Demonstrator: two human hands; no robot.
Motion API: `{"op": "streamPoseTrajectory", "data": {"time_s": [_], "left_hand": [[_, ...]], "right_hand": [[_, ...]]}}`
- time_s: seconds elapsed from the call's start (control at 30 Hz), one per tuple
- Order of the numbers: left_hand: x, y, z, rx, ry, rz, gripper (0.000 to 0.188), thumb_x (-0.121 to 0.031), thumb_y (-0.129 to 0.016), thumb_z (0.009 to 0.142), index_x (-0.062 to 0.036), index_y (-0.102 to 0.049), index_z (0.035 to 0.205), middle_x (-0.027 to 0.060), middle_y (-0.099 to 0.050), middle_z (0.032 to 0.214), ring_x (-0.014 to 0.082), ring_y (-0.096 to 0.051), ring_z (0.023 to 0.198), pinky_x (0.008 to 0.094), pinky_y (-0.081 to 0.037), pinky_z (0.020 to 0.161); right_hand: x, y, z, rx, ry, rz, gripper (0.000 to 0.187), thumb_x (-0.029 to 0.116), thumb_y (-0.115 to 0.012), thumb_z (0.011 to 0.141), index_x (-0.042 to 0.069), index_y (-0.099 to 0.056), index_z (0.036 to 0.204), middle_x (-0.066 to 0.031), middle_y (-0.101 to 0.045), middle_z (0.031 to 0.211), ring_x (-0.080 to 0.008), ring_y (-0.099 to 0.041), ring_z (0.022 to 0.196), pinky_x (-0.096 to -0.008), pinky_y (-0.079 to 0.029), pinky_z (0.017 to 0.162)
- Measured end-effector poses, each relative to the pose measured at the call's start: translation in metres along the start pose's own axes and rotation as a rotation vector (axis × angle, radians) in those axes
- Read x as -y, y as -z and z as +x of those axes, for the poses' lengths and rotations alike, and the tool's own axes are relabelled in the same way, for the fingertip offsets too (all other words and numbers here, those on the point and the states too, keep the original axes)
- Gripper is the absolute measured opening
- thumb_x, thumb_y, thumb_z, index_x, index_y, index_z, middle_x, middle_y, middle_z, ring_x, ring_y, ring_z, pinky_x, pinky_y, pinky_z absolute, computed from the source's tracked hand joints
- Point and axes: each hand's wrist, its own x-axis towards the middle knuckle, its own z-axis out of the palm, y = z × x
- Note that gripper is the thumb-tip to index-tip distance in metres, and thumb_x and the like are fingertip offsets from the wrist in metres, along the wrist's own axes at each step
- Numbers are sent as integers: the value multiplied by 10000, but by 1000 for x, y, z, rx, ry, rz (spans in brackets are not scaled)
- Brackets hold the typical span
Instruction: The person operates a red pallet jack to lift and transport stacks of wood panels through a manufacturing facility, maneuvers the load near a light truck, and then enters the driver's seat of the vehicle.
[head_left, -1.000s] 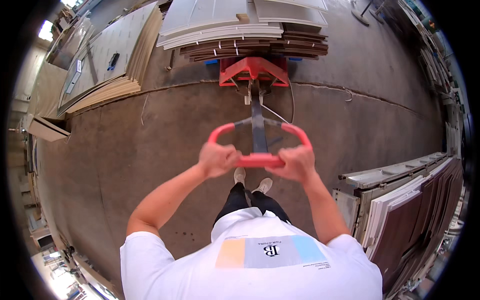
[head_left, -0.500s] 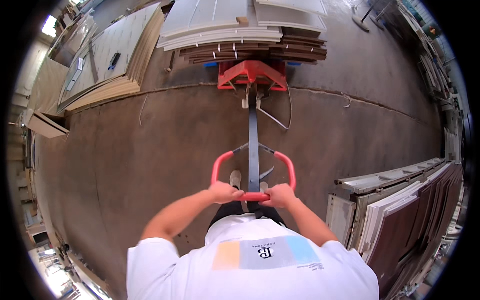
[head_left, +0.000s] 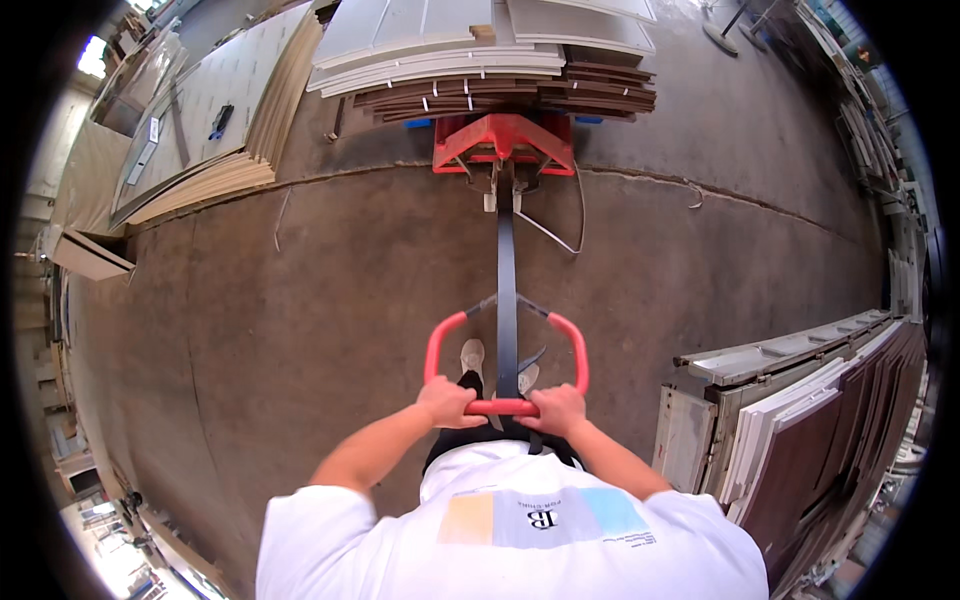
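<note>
My left hand (head_left: 447, 402) is wrapped round the left end of the lower bar of a red loop handle (head_left: 503, 407). My right hand (head_left: 556, 409) grips the same bar toward its right end. A long dark steel shaft (head_left: 507, 270) runs from the handle away to the red frame (head_left: 503, 140) of a pallet truck. A small dark lever (head_left: 531, 358) sticks out right of the shaft, inside the loop. On the truck lies a stack of white panels (head_left: 430, 70) over dark brown panels (head_left: 500, 97). The forks are hidden under this load.
A tall stack of pale boards (head_left: 220, 110) stands at the far left, with a small black tool (head_left: 221, 121) on top. White and brown panels (head_left: 800, 440) lean together at the near right, beside a metal frame (head_left: 785, 350). Brown concrete floor (head_left: 320, 290) surrounds the truck.
Both hands and the handle bar have come slightly lower, nearer my body. The truck and its load show little movement. My grip stays on the bar.
</note>
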Motion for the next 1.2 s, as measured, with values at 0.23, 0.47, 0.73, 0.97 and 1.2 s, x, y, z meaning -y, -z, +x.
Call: {"op": "streamPoseTrajectory", "data": {"time_s": [0.23, 0.47, 0.73, 0.97, 1.2], "left_hand": [[29, 22, 58, 313, 191, 14, 425, -557, -652, 901, -190, -825, 1026, 104, -804, 982, 347, -774, 931, 489, -612, 822], [71, 83, 68, 162, 227, 18, 439, -582, -652, 916, -191, -772, 1076, 111, -801, 1011, 347, -763, 975, 477, -590, 879], [109, 127, 94, 100, 154, 29, 427, -548, -672, 884, -204, -790, 1109, 103, -804, 1068, 329, -758, 1026, 453, -581, 914], [127, 142, 124, 126, 192, 60, 432, -518, -691, 874, -196, -810, 1135, 114, -803, 1088, 317, -753, 1060, 445, -576, 932], [146, 150, 143, 92, 208, 37, 439, -495, -727, 861, -173, -806, 1149, 118, -799, 1114, 312, -743, 1093, 429, -570, 958]], "right_hand": [[-44, -3, 93, -309, -102, 166, 468, 546, -691, 924, 94, -758, 1025, -130, -740, 1168, -337, -653, 1134, -470, -485, 1026], [-57, 41, 170, 168, -155, -63, 556, 584, -585, 995, 101, -749, 1217, -141, -695, 1299, -332, -585, 1297, -488, -346, 1192], [-77, 56, 224, 180, -160, 87, 709, 673, -489, 1022, 93, -691, 1378, -152, -614, 1503, -333, -533, 1426, -524, -361, 1209], [-64, 91, 238, 54, -377, -78, 607, 619, -493, 1030, 120, -839, 1017, -92, -807, 1095, -284, -724, 1139, -449, -535, 992], [-47, 83, 216, -105, -452, -71, 711, 677, -425, 1032, 110, -849, 973, -115, -809, 1024, -313, -747, 1067, -448, -551, 959]]}}
